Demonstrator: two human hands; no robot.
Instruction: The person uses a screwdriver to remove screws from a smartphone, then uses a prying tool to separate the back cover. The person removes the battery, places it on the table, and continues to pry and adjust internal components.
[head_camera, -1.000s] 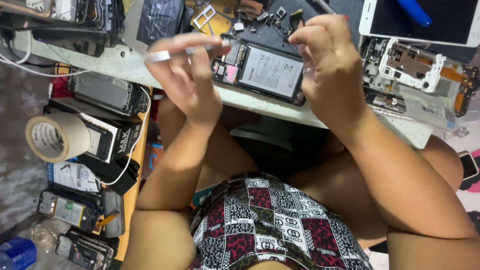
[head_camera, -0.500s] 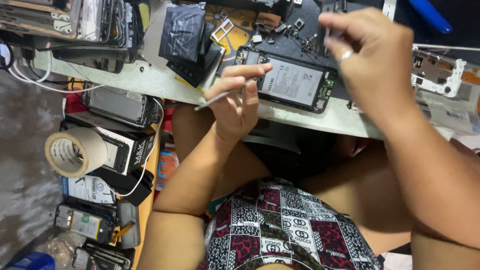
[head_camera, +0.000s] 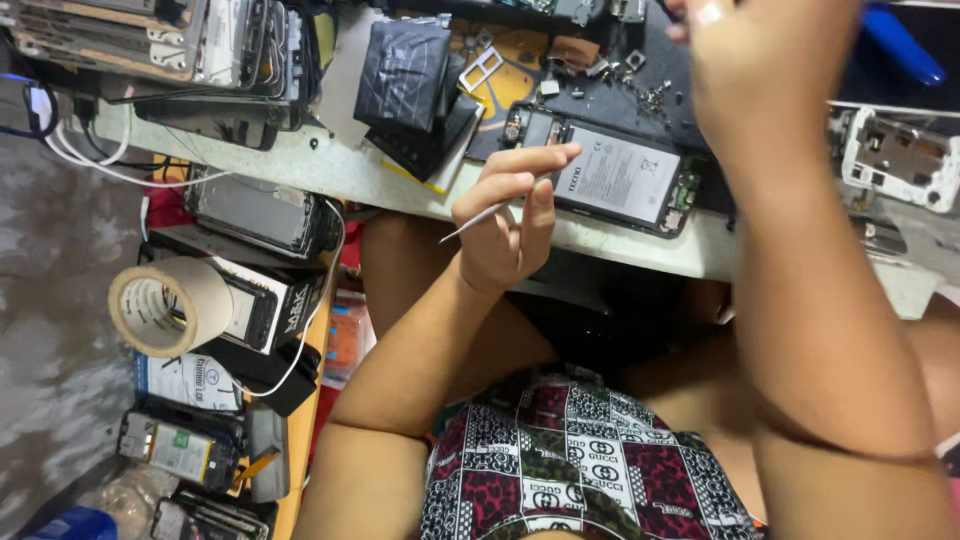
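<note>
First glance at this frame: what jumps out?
The opened phone with its grey battery exposed, lying on the white bench edge at centre. The left hand hovers just in front of it, pinching thin metal tweezers; the right hand is raised at upper right. A beige tape roll sits far left.

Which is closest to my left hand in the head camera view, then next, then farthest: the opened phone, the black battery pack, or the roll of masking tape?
From the left hand:
1. Opened phone, just right of the fingertips on the bench.
2. Black battery pack, up and to the left on the bench.
3. Roll of masking tape, far left, on the boxes beside the bench.
</note>
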